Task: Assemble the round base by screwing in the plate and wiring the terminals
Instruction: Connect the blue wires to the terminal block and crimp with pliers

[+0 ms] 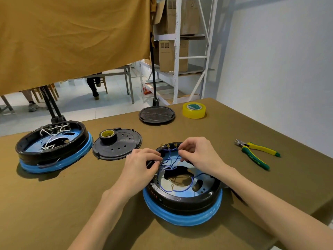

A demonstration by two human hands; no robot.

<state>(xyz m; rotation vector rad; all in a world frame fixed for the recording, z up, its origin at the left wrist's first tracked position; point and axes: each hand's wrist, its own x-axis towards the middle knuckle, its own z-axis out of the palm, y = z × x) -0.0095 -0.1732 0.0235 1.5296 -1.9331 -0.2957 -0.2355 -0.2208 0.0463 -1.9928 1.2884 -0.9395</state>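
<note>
- A head-worn camera looks down at a brown-covered table (234, 141) where a person works with two bare hands.
- The round base (182, 201) being assembled sits near the middle of the table, close to the person. It is black, open at the top, with a blue band around its bottom edge.
- Inside it lies a shiny metal plate (198, 179) with a large opening; a few screw heads show at its rim, so the plate looks at least partly fastened.
- Blue wires (170, 160) loop loosely across the plate. Several small brass terminals (168, 146) stand along the far inner rim, and at least two ring ends lie unconnected, so the wiring appears to be under way and not finished.
- The left hand (142, 164) has its fingers drawn together, pinching wires at the left side of the base.
- The right hand (197, 154) is likewise narrowed, thumb and forefinger pinching a wire end near the far terminals.
- Counted on the table: two round bases, the second base (52, 147) at far left holding white wires.
- Two black round covers: one cover (124, 147) left of the hands, another far cover (156, 114) beyond.
- Two tape rolls: a dark tape roll (108, 135) resting on the nearer cover, and a yellow tape roll (194, 110) at the far side.
- One pair of pliers (257, 153) with green and yellow handles lies to the right, well apart from the hands.
</note>
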